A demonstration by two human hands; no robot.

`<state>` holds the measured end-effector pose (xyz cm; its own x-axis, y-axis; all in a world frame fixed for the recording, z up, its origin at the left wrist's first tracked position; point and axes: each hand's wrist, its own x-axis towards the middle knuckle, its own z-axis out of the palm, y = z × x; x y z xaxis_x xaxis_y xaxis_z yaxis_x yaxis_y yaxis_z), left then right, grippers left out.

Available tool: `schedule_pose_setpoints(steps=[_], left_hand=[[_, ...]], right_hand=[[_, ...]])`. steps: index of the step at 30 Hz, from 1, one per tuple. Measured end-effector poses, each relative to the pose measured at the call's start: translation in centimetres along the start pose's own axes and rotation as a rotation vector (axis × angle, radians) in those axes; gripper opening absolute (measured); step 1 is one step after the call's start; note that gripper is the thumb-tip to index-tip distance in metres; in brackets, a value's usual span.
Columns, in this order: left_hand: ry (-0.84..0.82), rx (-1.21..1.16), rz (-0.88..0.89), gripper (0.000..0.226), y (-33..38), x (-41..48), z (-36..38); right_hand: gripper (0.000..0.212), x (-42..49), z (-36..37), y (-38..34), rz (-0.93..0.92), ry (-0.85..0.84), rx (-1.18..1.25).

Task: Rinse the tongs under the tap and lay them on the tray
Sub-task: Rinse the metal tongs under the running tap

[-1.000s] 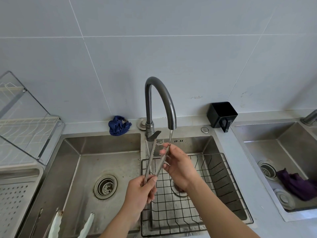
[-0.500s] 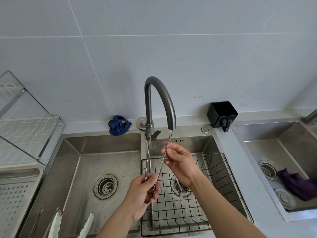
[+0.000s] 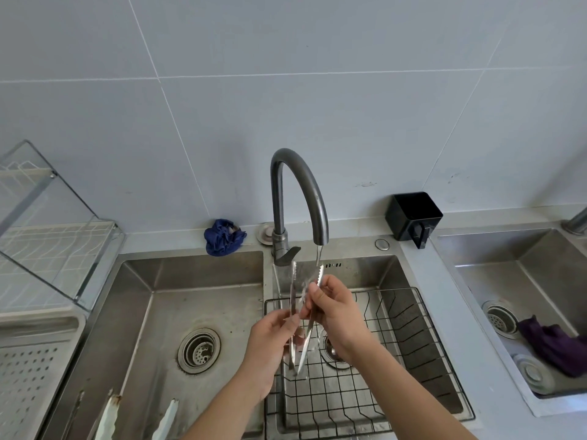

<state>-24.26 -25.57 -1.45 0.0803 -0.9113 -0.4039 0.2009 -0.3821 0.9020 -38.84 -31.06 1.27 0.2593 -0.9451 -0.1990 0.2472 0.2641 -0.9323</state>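
Over the sink basin (image 3: 365, 271), under the running tap (image 3: 305, 179), the left hand (image 3: 270, 344) grips the tongs (image 3: 293, 287) and the right hand (image 3: 336, 309) pinches one arm, so rinsing looks underway, with laying them on the left tray (image 3: 28, 376) not yet done.

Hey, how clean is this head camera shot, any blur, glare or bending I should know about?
Head view: light is soft and even, no hard shadows; the tongs smear slightly in the running water between the left hand and right hand; the tap is sharp; tile lines and the sink rim bow from the wide lens; mild sheen on steel, no blown glare.
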Motion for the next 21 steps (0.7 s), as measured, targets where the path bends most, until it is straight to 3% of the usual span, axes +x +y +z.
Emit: schedule_pose_setpoints(steps=[3, 8, 14, 19, 21], left_hand=[[0.027, 0.019, 0.054, 0.023, 0.9, 1.2, 1.3], [0.080, 0.061, 0.148, 0.020, 2.9, 3.3, 4.3], [0.127, -0.007, 0.122, 0.015, 3.3, 4.9, 5.3], [0.142, -0.045, 0.123, 0.014, 3.1, 5.2, 5.9], [0.153, -0.050, 0.149, 0.020, 3.1, 5.2, 6.2]], right_hand=[[0.015, -0.3, -0.6, -0.3, -0.014, 0.046, 0.061], [0.012, -1.2, -0.8, -0.3, 0.021, -0.046, 0.125], [0.012, -2.1, -1.2, -0.3, 0.004, -0.040, 0.189], [0.024, -3.1, -1.2, 0.4, -0.024, 0.048, -0.065], [0.024, -3.5, -1.2, 1.0, -0.053, 0.075, -0.280]])
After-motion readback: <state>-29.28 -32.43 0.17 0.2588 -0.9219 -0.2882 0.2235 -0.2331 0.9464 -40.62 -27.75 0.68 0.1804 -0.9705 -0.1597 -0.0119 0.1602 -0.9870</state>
